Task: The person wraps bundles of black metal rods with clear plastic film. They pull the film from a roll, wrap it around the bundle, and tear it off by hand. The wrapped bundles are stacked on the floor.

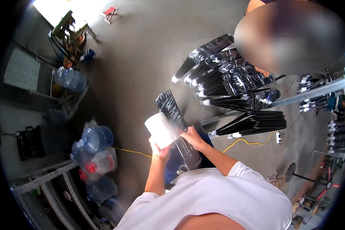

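A thick white roll of what looks like stretch film (pixel 161 129) is in front of my body, tilted, with my left hand (pixel 157 148) wrapped round its lower left side. My right hand (pixel 193 138) is at the roll's right end, over a long bundle of black rods or strips (pixel 172 108). Its fingers are bent and a little blurred; what they grip is hidden. Clear shiny film covers the bundle, which stands slanted from my lap up and away to the left. Its lower end (pixel 190 155) rests by my legs.
Several film-wrapped black bundles (pixel 237 82) lie to the right, beside a metal bar (pixel 310 93). Another person's hand (pixel 262 72) touches them. A yellow cable (pixel 241 140) crosses the floor. Large water bottles (pixel 97 138) and a metal rack (pixel 46 178) stand left; a red folding stool (pixel 110 13) is far off.
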Demonstrator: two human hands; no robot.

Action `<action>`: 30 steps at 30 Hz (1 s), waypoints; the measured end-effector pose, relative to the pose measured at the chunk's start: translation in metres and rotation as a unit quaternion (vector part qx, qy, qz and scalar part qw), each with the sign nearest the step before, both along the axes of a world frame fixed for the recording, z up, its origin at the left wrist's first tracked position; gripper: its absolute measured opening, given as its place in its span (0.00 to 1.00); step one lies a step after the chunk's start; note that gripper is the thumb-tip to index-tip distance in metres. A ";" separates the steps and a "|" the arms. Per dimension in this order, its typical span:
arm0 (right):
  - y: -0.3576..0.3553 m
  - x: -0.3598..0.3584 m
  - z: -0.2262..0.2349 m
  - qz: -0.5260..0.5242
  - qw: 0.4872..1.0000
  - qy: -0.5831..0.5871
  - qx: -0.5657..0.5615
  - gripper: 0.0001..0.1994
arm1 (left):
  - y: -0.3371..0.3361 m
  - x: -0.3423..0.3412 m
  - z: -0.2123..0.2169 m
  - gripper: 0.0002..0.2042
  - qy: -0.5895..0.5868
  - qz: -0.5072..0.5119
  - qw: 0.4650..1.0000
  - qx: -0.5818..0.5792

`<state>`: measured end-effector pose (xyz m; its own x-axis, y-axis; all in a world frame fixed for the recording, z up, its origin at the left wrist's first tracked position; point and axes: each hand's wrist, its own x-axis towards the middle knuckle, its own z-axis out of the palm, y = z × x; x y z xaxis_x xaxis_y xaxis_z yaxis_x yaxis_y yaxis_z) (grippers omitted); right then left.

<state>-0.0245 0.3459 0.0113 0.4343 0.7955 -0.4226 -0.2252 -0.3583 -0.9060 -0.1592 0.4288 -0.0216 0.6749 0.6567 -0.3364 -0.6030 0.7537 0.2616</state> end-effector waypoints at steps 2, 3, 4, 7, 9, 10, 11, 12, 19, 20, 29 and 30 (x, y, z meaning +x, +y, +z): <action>0.016 0.007 0.019 -0.026 0.999 0.031 0.023 0.12 | 0.021 0.006 0.016 0.34 -0.061 -0.022 0.998 -0.015; 0.024 0.012 0.027 -0.036 0.997 0.063 0.019 0.14 | 0.031 0.012 0.025 0.35 -0.085 -0.022 0.996 -0.015; 0.029 0.021 0.017 -0.029 0.993 0.110 -0.008 0.16 | 0.040 0.022 0.032 0.35 -0.109 -0.023 0.994 -0.016; 0.052 0.041 0.030 -0.082 0.988 0.132 -0.009 0.21 | 0.072 0.054 0.050 0.36 -0.110 -0.038 0.993 0.012; 0.072 0.054 0.035 -0.116 0.983 0.144 -0.002 0.22 | 0.093 0.072 0.070 0.36 -0.111 -0.052 0.991 0.055; 0.084 0.058 0.044 -0.142 0.976 0.164 0.017 0.23 | 0.104 0.080 0.075 0.36 -0.100 -0.044 0.992 0.059; 0.096 0.062 0.052 -0.167 0.968 0.183 0.036 0.24 | 0.116 0.089 0.080 0.36 -0.091 -0.035 0.993 0.063; 0.110 0.065 0.057 -0.174 0.969 0.168 0.040 0.24 | 0.129 0.097 0.085 0.35 -0.082 -0.027 0.994 0.068; 0.206 0.116 0.028 -0.165 0.980 0.111 0.008 0.28 | 0.229 0.169 0.109 0.33 0.030 -0.118 0.974 0.190; 0.221 0.122 0.027 -0.184 0.978 0.096 0.009 0.29 | 0.243 0.177 0.109 0.33 0.035 -0.131 0.972 0.193; 0.321 0.207 -0.006 -0.329 0.943 0.044 0.002 0.34 | 0.347 0.291 0.082 0.30 0.071 -0.209 0.947 0.233; 0.327 0.218 -0.014 -0.341 0.939 0.044 -0.018 0.34 | 0.352 0.306 0.077 0.30 0.067 -0.220 0.943 0.239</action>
